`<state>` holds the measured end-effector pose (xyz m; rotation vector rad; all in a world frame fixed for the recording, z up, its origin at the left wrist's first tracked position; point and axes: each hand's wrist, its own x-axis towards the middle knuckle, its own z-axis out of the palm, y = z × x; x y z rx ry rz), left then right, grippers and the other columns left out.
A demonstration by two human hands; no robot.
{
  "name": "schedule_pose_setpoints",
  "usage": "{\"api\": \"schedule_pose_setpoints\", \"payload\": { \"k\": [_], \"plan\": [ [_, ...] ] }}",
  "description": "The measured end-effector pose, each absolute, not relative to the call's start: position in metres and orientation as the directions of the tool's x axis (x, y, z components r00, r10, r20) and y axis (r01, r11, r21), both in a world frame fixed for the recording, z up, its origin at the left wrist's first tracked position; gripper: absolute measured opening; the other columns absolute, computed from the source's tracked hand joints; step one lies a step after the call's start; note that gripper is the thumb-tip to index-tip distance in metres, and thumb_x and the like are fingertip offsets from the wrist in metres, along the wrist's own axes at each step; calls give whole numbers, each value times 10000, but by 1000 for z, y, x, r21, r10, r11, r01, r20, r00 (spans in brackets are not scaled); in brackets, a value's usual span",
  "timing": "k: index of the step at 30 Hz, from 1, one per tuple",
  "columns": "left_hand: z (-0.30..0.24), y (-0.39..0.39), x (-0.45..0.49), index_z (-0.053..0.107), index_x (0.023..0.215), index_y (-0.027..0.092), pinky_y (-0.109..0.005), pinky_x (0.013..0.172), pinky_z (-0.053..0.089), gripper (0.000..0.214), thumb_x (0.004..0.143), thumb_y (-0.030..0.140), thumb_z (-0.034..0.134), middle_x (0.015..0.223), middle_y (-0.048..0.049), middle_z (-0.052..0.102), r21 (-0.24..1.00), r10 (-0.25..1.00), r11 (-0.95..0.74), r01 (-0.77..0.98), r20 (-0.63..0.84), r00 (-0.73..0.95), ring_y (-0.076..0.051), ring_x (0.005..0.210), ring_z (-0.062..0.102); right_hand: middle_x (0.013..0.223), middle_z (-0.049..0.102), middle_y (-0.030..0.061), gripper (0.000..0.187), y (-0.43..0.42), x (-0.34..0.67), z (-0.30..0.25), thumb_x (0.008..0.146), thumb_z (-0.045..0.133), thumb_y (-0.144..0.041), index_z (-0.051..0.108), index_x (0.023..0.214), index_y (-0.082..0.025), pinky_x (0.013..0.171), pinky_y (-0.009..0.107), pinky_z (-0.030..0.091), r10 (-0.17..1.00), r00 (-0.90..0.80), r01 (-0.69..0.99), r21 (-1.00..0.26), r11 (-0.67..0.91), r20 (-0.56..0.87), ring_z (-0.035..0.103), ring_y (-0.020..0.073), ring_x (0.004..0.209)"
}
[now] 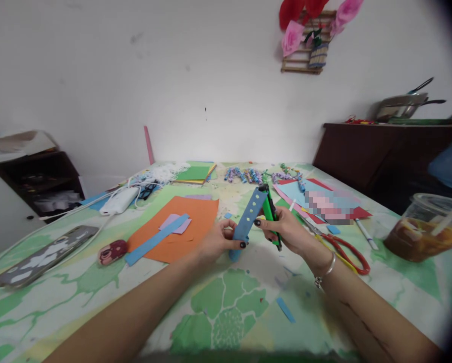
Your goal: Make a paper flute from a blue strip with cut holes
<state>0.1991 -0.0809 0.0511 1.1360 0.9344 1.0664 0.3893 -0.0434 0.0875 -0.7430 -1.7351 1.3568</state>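
Note:
My left hand pinches a folded blue paper strip with a row of round holes along its upper part. My right hand is wrapped round a green and black hole punch, held upright. The punch's black head meets the top end of the strip; whether the paper lies inside its jaw I cannot tell. Another blue strip lies across a small purple paper piece and an orange sheet, left of my left hand. Red and yellow scissors rest beside my right wrist.
A cup of brown drink stands at the right, near a white pen. Coloured papers and several small curled paper pieces lie behind my hands. At the left are a phone, a white charger and cables.

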Motion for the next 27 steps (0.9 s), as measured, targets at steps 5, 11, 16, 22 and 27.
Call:
{"api": "schedule_pose_setpoints", "payload": {
  "k": [5, 11, 16, 22, 27],
  "plan": [
    [57, -88, 202, 476, 897, 157, -341, 619, 510, 595, 481, 353, 854, 764, -89, 682, 971, 954, 136, -195, -75, 291, -225, 704, 661, 491, 473, -69, 207, -49, 385, 90, 664, 718, -241, 555, 741, -140, 349, 177, 299, 864, -480, -105, -988, 117, 153, 394, 44, 357],
    [52, -87, 203, 465, 784, 159, -216, 483, 435, 545, 479, 412, 840, 750, -1, 583, 977, 976, 147, -156, -118, 184, -130, 602, 603, 511, 510, -75, 274, -52, 378, 91, 606, 697, -167, 521, 817, -165, 343, 168, 319, 964, -263, -81, -997, 0, 21, 379, 33, 348],
    [46, -85, 207, 438, 826, 168, -183, 467, 413, 467, 597, 416, 761, 716, 16, 538, 979, 971, 194, -61, -183, 155, -77, 559, 535, 482, 548, -31, 159, -46, 373, 77, 615, 634, -131, 499, 694, -159, 306, 171, 323, 980, -184, 24, -997, -75, -79, 427, 57, 338],
    [43, -87, 205, 391, 905, 175, -260, 480, 478, 354, 748, 398, 617, 722, -20, 585, 921, 954, 223, 319, -274, 124, -147, 525, 612, 381, 541, 5, 162, -39, 370, 60, 634, 599, -101, 478, 548, -165, 294, 185, 373, 950, -230, 178, -968, -175, -214, 458, 90, 297],
    [56, -93, 200, 480, 893, 153, -366, 576, 504, 316, 746, 398, 616, 744, -93, 625, 644, 982, 101, 758, -189, 29, -266, 646, 657, 349, 567, 59, 196, -36, 365, 48, 589, 586, -66, 471, 467, -167, 274, 211, 396, 923, -264, 283, -937, -205, -282, 507, 144, 281]
  ]
}}
